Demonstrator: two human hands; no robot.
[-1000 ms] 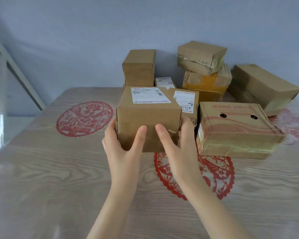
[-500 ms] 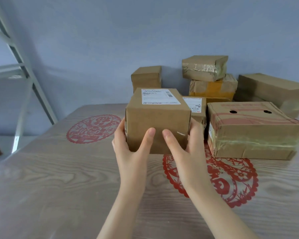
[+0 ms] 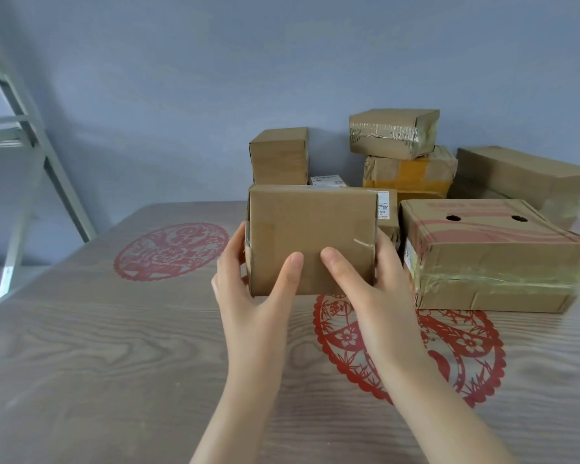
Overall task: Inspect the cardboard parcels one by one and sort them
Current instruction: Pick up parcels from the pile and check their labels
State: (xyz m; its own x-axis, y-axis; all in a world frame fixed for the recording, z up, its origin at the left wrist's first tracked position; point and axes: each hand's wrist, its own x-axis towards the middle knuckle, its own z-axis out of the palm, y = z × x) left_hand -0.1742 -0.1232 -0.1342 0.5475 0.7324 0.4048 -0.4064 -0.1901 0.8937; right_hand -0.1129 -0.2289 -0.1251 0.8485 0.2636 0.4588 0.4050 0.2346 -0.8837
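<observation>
Over the wood-grain table (image 3: 98, 363), left hand (image 3: 248, 296) and right hand (image 3: 372, 289) clasp one parcel (image 3: 312, 229), thumbs (image 3: 292, 266) on its near face; slow, even turning should show every side.

I see a grey wood-grain counter (image 3: 114, 363) with two round red paper-cut decals flat on it: one far left (image 3: 171, 251), one nearer at centre-right (image 3: 449, 356), partly covered. Blue-grey wall (image 3: 215, 78) behind. Pale metal frame (image 3: 31, 135) with slanted struts stands at the left edge.
</observation>
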